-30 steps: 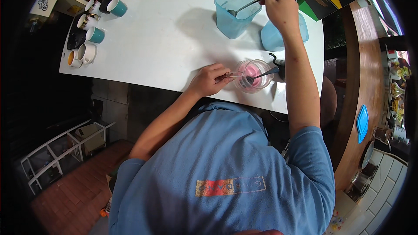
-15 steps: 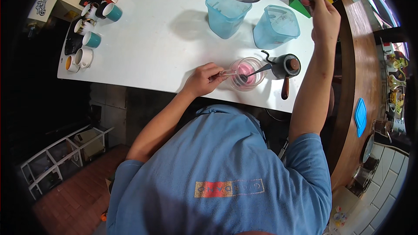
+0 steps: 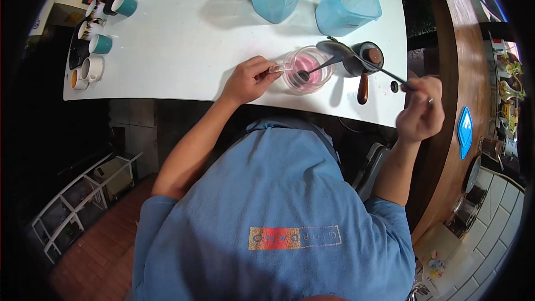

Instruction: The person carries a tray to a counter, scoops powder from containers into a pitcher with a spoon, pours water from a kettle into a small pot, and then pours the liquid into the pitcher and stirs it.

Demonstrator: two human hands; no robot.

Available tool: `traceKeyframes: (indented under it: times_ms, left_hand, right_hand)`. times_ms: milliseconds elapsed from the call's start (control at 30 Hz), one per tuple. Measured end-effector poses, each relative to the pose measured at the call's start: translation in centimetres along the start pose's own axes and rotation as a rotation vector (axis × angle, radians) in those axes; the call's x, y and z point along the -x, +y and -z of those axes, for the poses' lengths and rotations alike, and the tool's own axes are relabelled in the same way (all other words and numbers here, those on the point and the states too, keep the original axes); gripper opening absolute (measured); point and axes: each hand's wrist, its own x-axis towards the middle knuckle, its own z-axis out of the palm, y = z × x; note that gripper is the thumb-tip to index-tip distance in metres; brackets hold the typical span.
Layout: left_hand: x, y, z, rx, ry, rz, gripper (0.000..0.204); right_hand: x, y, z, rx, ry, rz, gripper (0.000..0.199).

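My left hand [image 3: 249, 81] is closed on the handle of a clear glass cup [image 3: 310, 82] near the table's front edge. Pink contents show inside the cup, and a dark spoon [image 3: 319, 68] leans in it against the rim. In my closed right hand [image 3: 421, 110] is the handle of a large metal spoon [image 3: 356, 56]. Its bowl is over the right side of the cup, beside the leaning spoon's handle. Just right of the cup stands a small dark pot [image 3: 363, 58] with a brown wooden handle, partly hidden behind the large spoon.
Two light blue plastic containers [image 3: 277, 0], [image 3: 348, 8] stand toward the back of the white table [image 3: 178, 50]. Several cups, including a teal cup [image 3: 101, 44], line the left edge. A wooden counter [image 3: 446, 150] with a blue lid [image 3: 465, 132] runs along the right.
My right hand has come down and nearer from above the blue containers, bringing the large spoon to the cup. My left hand still holds the cup's handle. The whole view has shifted.
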Motion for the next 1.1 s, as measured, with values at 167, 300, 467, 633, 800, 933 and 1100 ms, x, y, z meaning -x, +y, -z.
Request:
traceKeyframes:
  times_ms: [167,300,467,633,800,933,1100]
  left_hand:
    - [-0.2,0.2,-0.3,-0.004,-0.005,0.009,0.015]
    - [-0.1,0.4,-0.2,-0.035,0.002,0.050,0.014]
    - [0.0,0.2,-0.3,-0.078,-0.010,0.067,0.017]
    - [0.3,0.1,-0.3,-0.040,0.008,0.063,0.015]
    - [0.1,-0.1,-0.2,-0.081,-0.017,0.063,0.019]
    - [0.1,-0.2,-0.2,-0.079,-0.008,0.037,0.018]
    - [0.2,-0.4,-0.1,-0.101,-0.005,-0.001,0.019]
  right_hand:
    - [0.1,0.3,-0.8,-0.021,0.169,0.053,0.019]
    - [-1.8,1.0,-4.1,-0.254,0.379,-0.187,0.021]
    - [-5.7,1.8,-8.3,-0.216,0.228,-0.193,0.022]
    - [-8.7,-0.4,-12.4,-0.036,-0.013,-0.402,0.018]
    - [-8.3,3.6,-17.3,0.120,-0.139,-0.152,0.020]
    - [-8.6,4.3,-19.5,0.165,-0.216,-0.153,0.021]
    - [-8.5,5.2,-20.0,0.149,-0.280,-0.196,0.023]
